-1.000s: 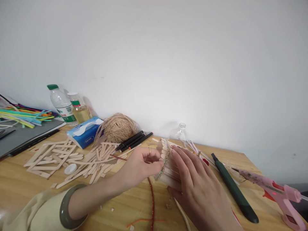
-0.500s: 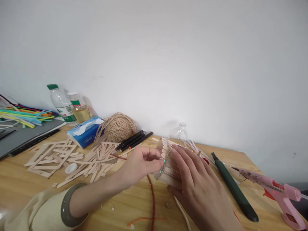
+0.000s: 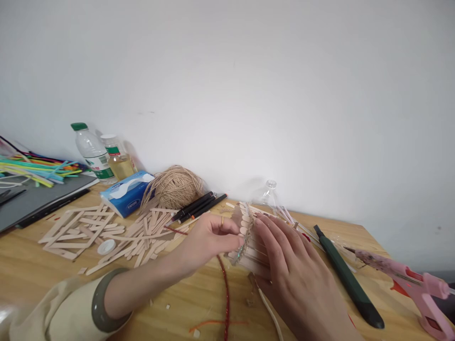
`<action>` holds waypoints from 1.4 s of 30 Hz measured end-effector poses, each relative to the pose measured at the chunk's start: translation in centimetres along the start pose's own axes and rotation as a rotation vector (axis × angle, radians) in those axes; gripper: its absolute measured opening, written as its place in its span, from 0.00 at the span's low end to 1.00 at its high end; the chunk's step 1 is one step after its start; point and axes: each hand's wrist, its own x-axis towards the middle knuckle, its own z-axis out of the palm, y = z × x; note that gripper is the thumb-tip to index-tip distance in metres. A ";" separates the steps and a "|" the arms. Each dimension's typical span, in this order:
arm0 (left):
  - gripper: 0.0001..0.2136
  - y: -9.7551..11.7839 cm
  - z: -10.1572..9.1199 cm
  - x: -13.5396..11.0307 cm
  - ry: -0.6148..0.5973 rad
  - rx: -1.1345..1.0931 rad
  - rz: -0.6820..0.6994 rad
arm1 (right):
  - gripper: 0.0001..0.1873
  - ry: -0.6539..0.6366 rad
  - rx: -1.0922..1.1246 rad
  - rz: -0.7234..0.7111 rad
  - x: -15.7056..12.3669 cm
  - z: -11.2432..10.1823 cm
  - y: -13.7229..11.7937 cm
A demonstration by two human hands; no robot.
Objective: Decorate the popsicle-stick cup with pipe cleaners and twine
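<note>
A panel of craft sticks [image 3: 256, 250] laid side by side, with rounded ends, is between my two hands. Twine-like trim with a glittery green-silver strand [image 3: 240, 251] runs along its left edge. Thumb and index finger of my left hand [image 3: 216, 239] pinch at this trimmed edge; the fingertips hide exactly what is between them. My right hand [image 3: 291, 255] spans the panel from the right, fingers over its top and thumb near its close edge, covering much of it. A red glittery pipe cleaner [image 3: 225, 293] trails on the table below my left hand.
Loose craft sticks [image 3: 142, 237], a twine ball [image 3: 177, 187], black markers [image 3: 195, 206] and a blue tissue pack [image 3: 128, 194] lie left. Two bottles [image 3: 94, 156] stand behind. A clear bottle [image 3: 270, 194] is beyond my right hand. Right are a dark green tool [image 3: 350, 279] and pink glue gun [image 3: 408, 279].
Both hands stay at the panel almost unmoved; the left fingertips have shifted very slightly right along the trimmed edge. The whole view has shifted slightly.
</note>
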 end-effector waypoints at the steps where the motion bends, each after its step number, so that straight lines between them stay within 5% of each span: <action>1: 0.09 0.0 0.0 0.0 0.001 -0.005 -0.006 | 0.29 0.001 0.001 0.001 0.0 0.0 0.0; 15: 0.09 0.1 0.1 -0.1 0.033 -0.028 -0.031 | 0.30 -0.013 -0.003 -0.005 -0.3 0.4 0.0; 25: 0.17 -0.7 -0.3 0.0 -0.001 -0.323 -0.063 | 0.39 -0.035 0.080 0.076 -0.6 1.1 0.1; 35: 0.11 -1.2 -1.8 1.9 0.319 -0.255 0.121 | 0.46 -0.241 0.634 0.607 -0.2 1.3 1.1; 42: 0.18 -2.3 -1.6 2.9 0.338 -0.498 0.005 | 0.44 -0.209 0.955 0.715 0.1 1.4 1.6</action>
